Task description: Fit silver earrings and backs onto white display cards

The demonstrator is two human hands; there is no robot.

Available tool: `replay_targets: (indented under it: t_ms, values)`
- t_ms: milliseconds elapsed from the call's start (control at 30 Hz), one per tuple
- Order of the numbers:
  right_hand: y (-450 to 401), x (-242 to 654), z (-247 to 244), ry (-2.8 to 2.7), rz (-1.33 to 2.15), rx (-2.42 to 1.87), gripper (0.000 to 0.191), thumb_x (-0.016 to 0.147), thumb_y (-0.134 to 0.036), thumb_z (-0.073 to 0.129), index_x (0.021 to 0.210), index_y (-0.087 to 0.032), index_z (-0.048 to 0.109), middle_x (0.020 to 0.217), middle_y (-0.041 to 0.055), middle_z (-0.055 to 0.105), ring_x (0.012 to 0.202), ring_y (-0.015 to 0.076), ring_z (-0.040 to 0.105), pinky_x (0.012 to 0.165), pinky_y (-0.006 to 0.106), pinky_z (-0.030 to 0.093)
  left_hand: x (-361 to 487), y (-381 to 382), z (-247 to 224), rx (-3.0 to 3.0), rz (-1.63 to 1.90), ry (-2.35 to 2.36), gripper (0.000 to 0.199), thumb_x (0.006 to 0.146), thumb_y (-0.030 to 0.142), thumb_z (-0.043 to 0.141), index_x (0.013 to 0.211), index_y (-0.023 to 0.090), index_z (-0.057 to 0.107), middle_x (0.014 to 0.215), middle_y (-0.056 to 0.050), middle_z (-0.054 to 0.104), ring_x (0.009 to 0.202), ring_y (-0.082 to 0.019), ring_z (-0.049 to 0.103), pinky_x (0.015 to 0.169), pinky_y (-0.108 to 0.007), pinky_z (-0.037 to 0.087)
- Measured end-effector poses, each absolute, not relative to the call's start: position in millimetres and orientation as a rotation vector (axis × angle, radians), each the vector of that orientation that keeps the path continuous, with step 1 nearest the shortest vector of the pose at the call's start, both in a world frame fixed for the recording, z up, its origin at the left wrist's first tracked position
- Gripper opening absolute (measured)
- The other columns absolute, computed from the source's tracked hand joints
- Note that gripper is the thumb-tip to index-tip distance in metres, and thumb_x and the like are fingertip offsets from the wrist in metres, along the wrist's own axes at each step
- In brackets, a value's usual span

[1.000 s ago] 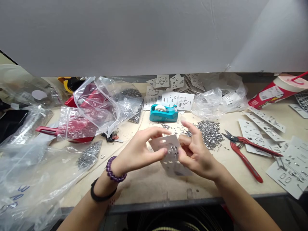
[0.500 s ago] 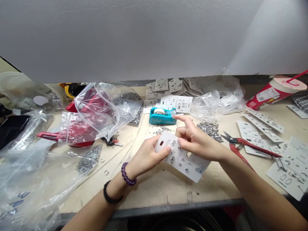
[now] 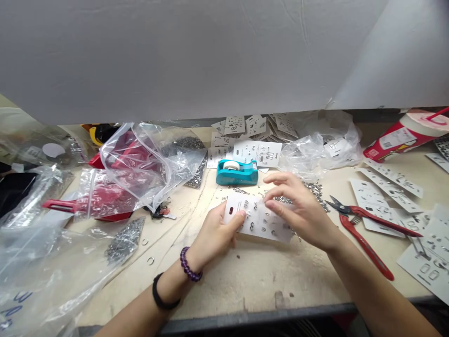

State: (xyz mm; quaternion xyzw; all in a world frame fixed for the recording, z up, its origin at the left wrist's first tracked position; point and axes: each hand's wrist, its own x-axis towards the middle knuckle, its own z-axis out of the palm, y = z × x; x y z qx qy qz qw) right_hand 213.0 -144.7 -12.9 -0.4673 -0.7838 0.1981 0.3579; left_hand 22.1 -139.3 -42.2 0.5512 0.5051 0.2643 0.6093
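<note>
White card (image 3: pixel 259 227), one, in left hand (image 3: pixel 217 229); right hand (image 3: pixel 298 208), hold unclear; one tape dispenser (image 3: pixel 236 177).

The held card (image 3: pixel 258 217) is coloured white and dotted with silver. Teal is shown by the tape dispenser (image 3: pixel 238 177), purple by the bracelet (image 3: pixel 185 267), black by the wristband (image 3: pixel 155 291). The cup (image 3: pixel 394 136) is coloured red, its small print seemingly touched with yellow
</note>
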Motion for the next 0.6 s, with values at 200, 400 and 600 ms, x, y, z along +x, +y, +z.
replay_targets:
  t_ms: [200, 400, 600]
  values:
    - [-148.4, 204.4, -23.9, -2.172, 0.401, -1.262, 0.012, 0.085, -0.024, 0.049, 0.081, -0.02, 0.06, 0.12, 0.0073, 0.049, 0.127, 0.0241, 0.025, 0.103, 0.045, 0.027, 24.0, -139.3, -41.0, 1.175, 0.626, 1.124, 0.025, 0.082, 0.04, 0.045, 0.083, 0.016, 0.048, 0.064, 0.003, 0.053, 0.043, -0.007, 0.048, 0.038, -0.018, 0.043]
    - [-149.9, 199.4, -29.4, -2.213, 0.317, -1.352, 0.015, 0.086, -0.025, 0.046, 0.078, -0.019, 0.058, 0.119, 0.0087, 0.051, 0.128, 0.0272, 0.023, 0.103, 0.052, 0.025, 24.9, -140.0, -40.3, 1.169, 0.632, 1.105, 0.025, 0.084, 0.038, 0.04, 0.091, 0.015, 0.049, 0.065, 0.003, 0.052, 0.044, -0.006, 0.048, 0.04, -0.017, 0.044]
    - [-150.1, 198.0, -32.7, -2.269, 0.212, -1.357, 0.014, 0.086, -0.024, 0.047, 0.078, -0.019, 0.058, 0.118, 0.0088, 0.053, 0.127, 0.0285, 0.027, 0.101, 0.054, 0.027, 25.7, -139.8, -43.2, 1.175, 0.623, 1.109, 0.028, 0.084, 0.038, 0.04, 0.097, 0.015, 0.051, 0.066, 0.003, 0.051, 0.045, -0.006, 0.047, 0.038, -0.016, 0.043]
